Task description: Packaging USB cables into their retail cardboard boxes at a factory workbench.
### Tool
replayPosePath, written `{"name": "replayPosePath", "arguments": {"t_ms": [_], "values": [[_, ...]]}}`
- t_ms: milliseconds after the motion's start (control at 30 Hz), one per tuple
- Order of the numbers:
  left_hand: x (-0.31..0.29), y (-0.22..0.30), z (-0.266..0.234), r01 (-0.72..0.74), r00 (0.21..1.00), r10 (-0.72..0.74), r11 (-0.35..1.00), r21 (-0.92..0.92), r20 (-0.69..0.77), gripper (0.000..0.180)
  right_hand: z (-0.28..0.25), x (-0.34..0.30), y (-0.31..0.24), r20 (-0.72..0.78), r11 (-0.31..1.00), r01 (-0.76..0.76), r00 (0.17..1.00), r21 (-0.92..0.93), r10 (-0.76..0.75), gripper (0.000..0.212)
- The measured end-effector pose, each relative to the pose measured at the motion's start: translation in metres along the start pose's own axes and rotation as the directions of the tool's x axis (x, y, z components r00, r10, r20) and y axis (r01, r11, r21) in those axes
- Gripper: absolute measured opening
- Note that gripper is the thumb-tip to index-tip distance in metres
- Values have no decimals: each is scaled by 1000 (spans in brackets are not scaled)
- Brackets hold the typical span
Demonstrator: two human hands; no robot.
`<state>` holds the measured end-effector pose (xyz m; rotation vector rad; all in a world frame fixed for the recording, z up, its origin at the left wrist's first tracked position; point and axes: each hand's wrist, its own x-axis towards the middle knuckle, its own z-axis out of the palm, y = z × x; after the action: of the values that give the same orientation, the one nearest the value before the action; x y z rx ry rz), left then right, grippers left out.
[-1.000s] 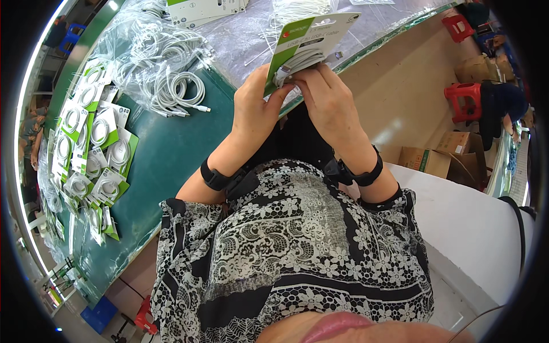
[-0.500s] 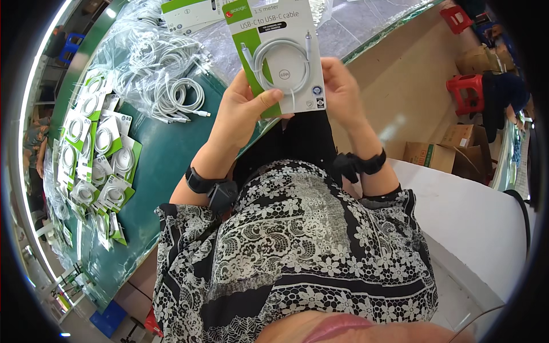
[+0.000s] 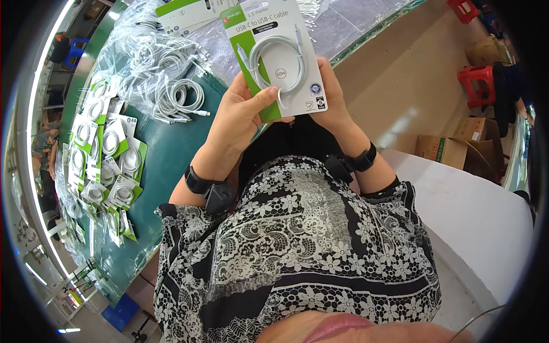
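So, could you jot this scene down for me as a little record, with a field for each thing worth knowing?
Left hand: thumb on the front of the held card
Right hand: at the card's right edge, fingers mostly hidden behind it
Held card: green and white, printed side facing the camera
On the card: a coiled white cable
Table: green, at the person's left
Left on table: a pile of carded cables
Farther back: loose white cables among clear plastic
Floor, right: red stool, cardboard box
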<state>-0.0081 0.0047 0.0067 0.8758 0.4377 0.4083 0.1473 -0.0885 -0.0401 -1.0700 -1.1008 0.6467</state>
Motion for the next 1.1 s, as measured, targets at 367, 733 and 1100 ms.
{"name": "replayPosePath", "arguments": {"t_ms": [367, 733, 1100], "values": [[8, 3, 11, -124, 987, 142, 973, 193, -81, 46, -25, -7, 8, -355, 975, -175, 911, 133, 212, 21], [11, -22, 6, -387, 891, 447, 838, 385, -78, 36, -2, 11, -31, -86, 804, 183, 957, -566, -279, 25], [16, -43, 6, -394, 870, 477, 824, 407, -125, 39, 3, 10, -33, -85, 748, 71, 982, -660, -167, 24]]}}
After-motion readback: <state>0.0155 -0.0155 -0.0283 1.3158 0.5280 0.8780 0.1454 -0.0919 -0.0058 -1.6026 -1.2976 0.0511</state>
